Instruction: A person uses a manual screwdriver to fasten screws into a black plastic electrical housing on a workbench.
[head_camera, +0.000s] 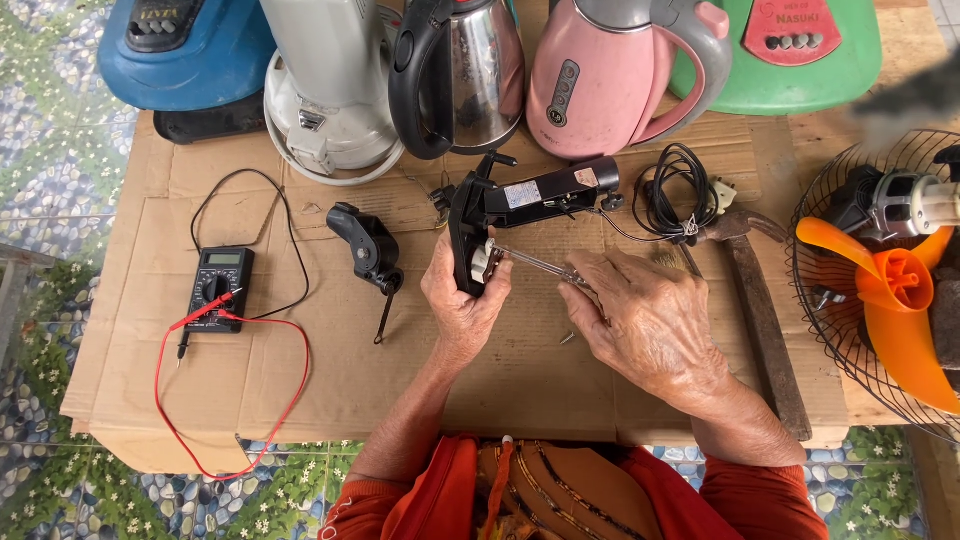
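The black appliance part (520, 205) lies on the cardboard sheet (300, 380) with its long axis running left to right, tilted slightly upward toward the right; its broad, flat end faces the person and its narrow end points at the pink kettle (600, 80). It is a dark plastic housing with a pale label on its side, a small white fitting at the near end and thin wires trailing from the far end to a coiled black cord (675, 195). The left hand (462, 300) is closed around the broad end, thumb over the white fitting. The right hand (645, 320) grips a screwdriver (535, 262), whose metal shaft runs leftward with its tip at the white fitting. Left of the part lies a smaller black plastic piece (365, 245), and farther left a black multimeter (218, 285) with red and black leads. A steel kettle (465, 75) and a white appliance (325, 90) stand behind. A hammer (765, 320) lies to the right, beside an orange-bladed fan (890, 300) in a wire cage
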